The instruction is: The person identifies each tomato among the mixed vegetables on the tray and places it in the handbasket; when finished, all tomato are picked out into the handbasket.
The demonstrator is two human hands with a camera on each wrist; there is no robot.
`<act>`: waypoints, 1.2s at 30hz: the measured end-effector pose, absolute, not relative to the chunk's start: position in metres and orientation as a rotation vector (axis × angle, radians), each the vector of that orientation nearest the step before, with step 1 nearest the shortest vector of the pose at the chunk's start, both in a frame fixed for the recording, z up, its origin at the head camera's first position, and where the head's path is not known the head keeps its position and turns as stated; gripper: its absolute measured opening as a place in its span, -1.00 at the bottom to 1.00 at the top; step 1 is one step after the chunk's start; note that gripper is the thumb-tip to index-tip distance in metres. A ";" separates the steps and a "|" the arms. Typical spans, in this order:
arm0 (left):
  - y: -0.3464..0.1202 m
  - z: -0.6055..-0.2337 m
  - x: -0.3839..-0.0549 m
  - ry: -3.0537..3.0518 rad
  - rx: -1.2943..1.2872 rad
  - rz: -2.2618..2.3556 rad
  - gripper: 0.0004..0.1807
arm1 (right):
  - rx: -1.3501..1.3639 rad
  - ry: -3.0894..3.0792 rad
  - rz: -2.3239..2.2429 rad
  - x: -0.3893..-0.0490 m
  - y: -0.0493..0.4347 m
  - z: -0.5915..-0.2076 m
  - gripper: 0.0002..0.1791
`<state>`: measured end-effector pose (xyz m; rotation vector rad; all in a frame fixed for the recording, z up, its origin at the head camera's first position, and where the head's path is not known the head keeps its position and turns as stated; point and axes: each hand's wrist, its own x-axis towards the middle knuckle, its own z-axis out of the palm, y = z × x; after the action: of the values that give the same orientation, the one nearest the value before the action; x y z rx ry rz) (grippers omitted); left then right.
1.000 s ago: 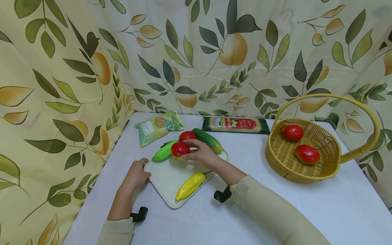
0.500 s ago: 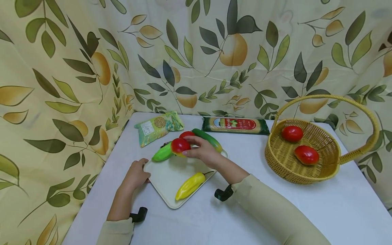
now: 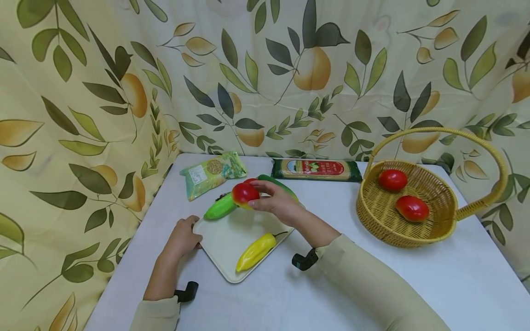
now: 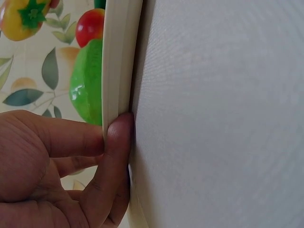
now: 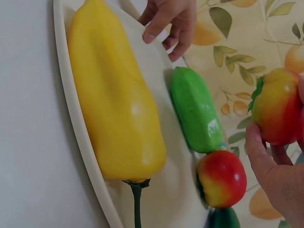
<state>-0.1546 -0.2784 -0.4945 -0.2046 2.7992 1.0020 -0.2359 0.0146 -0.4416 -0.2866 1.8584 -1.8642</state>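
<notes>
My right hand [image 3: 276, 203] grips a red and yellow tomato [image 3: 245, 195] with a green calyx, holding it above the far side of the cream tray [image 3: 219, 243]. At the tray's left corner, my left hand [image 3: 185, 235] pinches the rim between thumb and fingers, as the left wrist view shows. A yellow pepper [image 3: 256, 253] with a dark stem lies along the tray's near right edge. Along the far side are a bright green, blunt-ended vegetable [image 3: 218, 208], a second tomato [image 5: 222, 178] and a dark green cucumber [image 3: 276, 183]. The held tomato mostly hides the second one in the head view.
On the right stands a wicker basket [image 3: 378, 230] with a tall handle and two red tomatoes inside. A green-yellow food bag [image 3: 213, 174] and a long pasta packet [image 3: 316, 169] lie at the back of the white table [image 3: 331, 294], before a patterned curtain.
The right hand has raised the tomato slightly, and it now covers more of the tomato behind. The left hand stays at the tray's corner. The head view has shifted slightly.
</notes>
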 end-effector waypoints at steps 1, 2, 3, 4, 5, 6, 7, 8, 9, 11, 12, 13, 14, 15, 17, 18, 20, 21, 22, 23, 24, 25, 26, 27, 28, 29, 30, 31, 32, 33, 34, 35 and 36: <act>-0.278 -0.495 -0.154 2.799 -0.202 1.003 -0.37 | -0.290 1.857 -1.867 -0.236 0.016 -0.441 -0.33; -0.278 -0.495 -0.154 2.796 -0.204 1.003 -0.37 | -0.294 1.852 -1.871 -0.236 0.016 -0.440 -0.32; -0.278 -0.495 -0.154 2.793 -0.205 1.008 -0.37 | -0.295 1.846 -1.878 -0.236 0.017 -0.439 -0.32; -0.278 -0.495 -0.154 2.790 -0.206 1.009 -0.37 | -0.297 1.840 -1.882 -0.236 0.018 -0.437 -0.32; -0.278 -0.495 -0.154 2.786 -0.208 1.013 -0.37 | -0.297 1.842 -1.882 -0.236 0.019 -0.436 -0.32; -0.278 -0.495 -0.155 2.783 -0.212 1.017 -0.36 | -0.301 1.843 -1.884 -0.236 0.020 -0.435 -0.32; -0.278 -0.495 -0.154 2.777 -0.217 1.025 -0.36 | -0.302 1.842 -1.885 -0.237 0.021 -0.434 -0.32; -0.278 -0.495 -0.154 2.776 -0.219 1.027 -0.36 | -0.302 1.845 -1.884 -0.237 0.022 -0.433 -0.32; -0.278 -0.496 -0.154 2.775 -0.219 1.033 -0.36 | -0.301 1.849 -1.883 -0.237 0.023 -0.432 -0.32; -0.278 -0.496 -0.154 2.782 -0.220 1.026 -0.36 | -0.305 1.862 -1.876 -0.236 0.025 -0.429 -0.32; -0.278 -0.496 -0.154 2.786 -0.219 1.021 -0.36 | -0.308 1.867 -1.874 -0.236 0.026 -0.428 -0.31; -0.278 -0.497 -0.154 2.790 -0.217 1.016 -0.36 | -0.305 1.873 -1.872 -0.236 0.027 -0.427 -0.31; -0.278 -0.498 -0.154 2.796 -0.214 1.004 -0.36 | -0.305 1.876 -1.873 -0.236 0.028 -0.426 -0.30; -0.279 -0.498 -0.155 2.798 -0.216 0.997 -0.36 | -0.302 1.875 -1.877 -0.236 0.029 -0.425 -0.30; -0.279 -0.499 -0.154 2.803 -0.215 0.978 -0.36 | -0.296 1.876 -1.883 -0.236 0.031 -0.425 -0.29; -0.279 -0.499 -0.154 2.803 -0.212 0.975 -0.35 | -0.293 1.872 -1.889 -0.237 0.032 -0.425 -0.29; -0.280 -0.499 -0.154 2.800 -0.217 0.970 -0.35 | -0.289 1.865 -1.899 -0.237 0.033 -0.425 -0.29; -0.280 -0.499 -0.154 2.797 -0.219 0.971 -0.35 | -0.289 1.862 -1.902 -0.238 0.034 -0.426 -0.28; -0.280 -0.499 -0.154 2.795 -0.216 0.972 -0.35 | -0.290 1.862 -1.904 -0.238 0.035 -0.426 -0.28; -0.280 -0.499 -0.154 2.793 -0.218 0.974 -0.35 | -0.291 1.862 -1.906 -0.238 0.035 -0.426 -0.27; -0.280 -0.498 -0.154 2.794 -0.213 0.975 -0.35 | -0.291 1.863 -1.908 -0.239 0.036 -0.426 -0.27; -0.280 -0.498 -0.154 2.794 -0.214 0.972 -0.35 | -0.293 1.865 -1.909 -0.239 0.037 -0.425 -0.27; -0.280 -0.498 -0.154 2.794 -0.213 0.972 -0.35 | -0.294 1.867 -1.910 -0.239 0.038 -0.425 -0.26; -0.280 -0.498 -0.154 2.795 -0.210 0.971 -0.35 | -0.295 1.868 -1.913 -0.239 0.039 -0.424 -0.26; -0.281 -0.498 -0.154 2.798 -0.207 0.970 -0.35 | -0.292 1.867 -1.917 -0.239 0.040 -0.423 -0.26; -0.280 -0.498 -0.155 2.800 -0.207 0.968 -0.35 | -0.287 1.861 -1.923 -0.238 0.041 -0.422 -0.26; -0.280 -0.499 -0.155 2.802 -0.204 0.965 -0.35 | -0.281 1.858 -1.928 -0.238 0.042 -0.421 -0.26; -0.281 -0.499 -0.155 2.801 -0.205 0.968 -0.35 | -0.275 1.851 -1.933 -0.238 0.043 -0.421 -0.26; -0.280 -0.499 -0.155 2.801 -0.204 0.971 -0.35 | -0.267 1.846 -1.936 -0.238 0.043 -0.420 -0.26; -0.280 -0.499 -0.155 2.804 -0.201 0.969 -0.35 | -0.259 1.842 -1.938 -0.238 0.045 -0.420 -0.26; -0.280 -0.498 -0.155 2.805 -0.199 0.969 -0.35 | -0.247 1.845 -1.936 -0.238 0.046 -0.419 -0.26; -0.280 -0.498 -0.155 2.806 -0.197 0.970 -0.35 | -0.236 1.847 -1.936 -0.238 0.047 -0.419 -0.26; -0.280 -0.498 -0.155 2.805 -0.196 0.972 -0.35 | -0.227 1.854 -1.933 -0.239 0.048 -0.419 -0.26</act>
<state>-0.1552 -0.2800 -0.4980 -0.1962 2.8055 0.9719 -0.2386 0.0477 -0.4189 -0.2274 1.8538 -1.9328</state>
